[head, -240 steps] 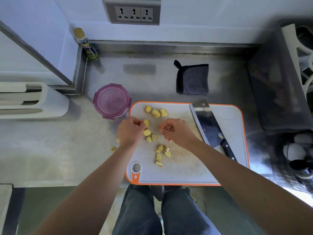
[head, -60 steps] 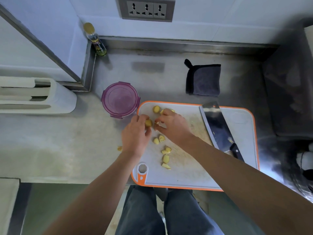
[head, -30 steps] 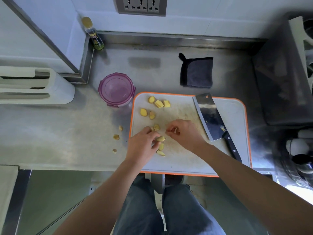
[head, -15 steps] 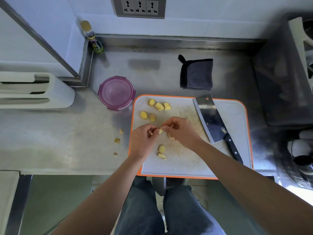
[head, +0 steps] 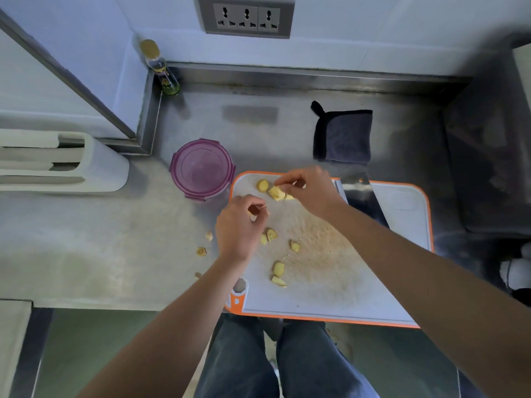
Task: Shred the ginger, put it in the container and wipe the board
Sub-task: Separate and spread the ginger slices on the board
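**Pulling ginger apart by hand over the board**

I have my left hand (head: 240,225) curled near the board's (head: 402,297) left edge, fingertips pinched on a thin ginger sliver. My right hand (head: 310,189) hovers at the far corner, pinching another thin shred above the ginger pieces (head: 277,193), close to the container (head: 202,169) so drops are short. Its lid looks shut. A few chunks lie off-board on the counter (head: 86,254). The cleaver (head: 363,201) rests aside; the cloth (head: 343,136) waits behind for wiping

The right hand (head: 309,191) and forearm cover most of the cleaver (head: 362,196) on the board. What the left hand (head: 240,225) pinches is too small to tell. The white rack (head: 57,162) is cut off at the frame's left edge.
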The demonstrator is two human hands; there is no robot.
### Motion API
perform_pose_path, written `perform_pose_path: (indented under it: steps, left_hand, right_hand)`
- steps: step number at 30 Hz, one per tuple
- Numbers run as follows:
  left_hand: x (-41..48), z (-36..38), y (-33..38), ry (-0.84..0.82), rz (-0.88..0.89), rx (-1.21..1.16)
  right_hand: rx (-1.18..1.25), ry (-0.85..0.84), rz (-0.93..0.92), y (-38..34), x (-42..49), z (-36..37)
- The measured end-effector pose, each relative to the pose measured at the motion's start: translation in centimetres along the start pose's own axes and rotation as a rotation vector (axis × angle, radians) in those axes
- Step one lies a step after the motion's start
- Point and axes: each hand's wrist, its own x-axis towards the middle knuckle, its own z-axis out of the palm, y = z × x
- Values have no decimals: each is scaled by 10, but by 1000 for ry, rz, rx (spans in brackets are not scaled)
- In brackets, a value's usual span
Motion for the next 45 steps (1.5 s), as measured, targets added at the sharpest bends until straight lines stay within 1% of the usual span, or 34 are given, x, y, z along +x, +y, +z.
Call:
perform_pose_path:
  steps: [3,5,11,14,15,18,20,22,27,29,31,35,37,39,40,43,45]
  left_hand:
    - [4,0,-4,15,13,13]
    - [4,1,-6,15,19,9]
    - [5,0,-11,14,59,52]
    - [0,-3,-15,6,138,113]
    - [-3,-3,-16,2,172,132]
    - [-15,-3,-22,-10,272,175]
    - [-25,-2,-27,-30,305,181]
    - [-34,-1,-31,-40,305,201]
    - [-52,-2,-36,-24,256,236]
    - [-55,-3,-35,-24,221,244]
    - [-57,-2,-33,-36,189,255]
    - [-55,-1,-30,-62,159,277]
    - [-54,-1,-29,-62,168,282]
    - [-53,-1,-28,-77,175,298]
    - [-51,-1,-28,-80,173,297]
    - [-49,-3,-29,-67,182,250]
    - [-50,-4,-31,-70,213,237]
  right_hand:
    - [-184,-69,-45,0,17,5]
    - [-244,-75,-44,2,20,9]
    - [-285,7,-86,10,19,13]
    - [-239,78,-204,11,9,13]
    - [-229,71,-245,11,3,12]
    - [-297,-84,-333,12,-22,11]
    - [-358,-199,-345,16,-38,13]
    - [-422,-265,-340,19,-52,16]
    - [-557,-375,-358,20,-85,28]
    - [-626,-381,-353,20,-94,34]
    - [-634,-351,-336,22,-100,38]
    - [-614,-335,-332,23,-105,42]
    - [-595,-348,-301,22,-104,42]
    - [-504,-356,-252,23,-102,39]
    - [-409,-335,-208,24,-101,37]
    - [-111,-138,-35,28,-95,23]
    - [-16,-38,58,30,-87,10]
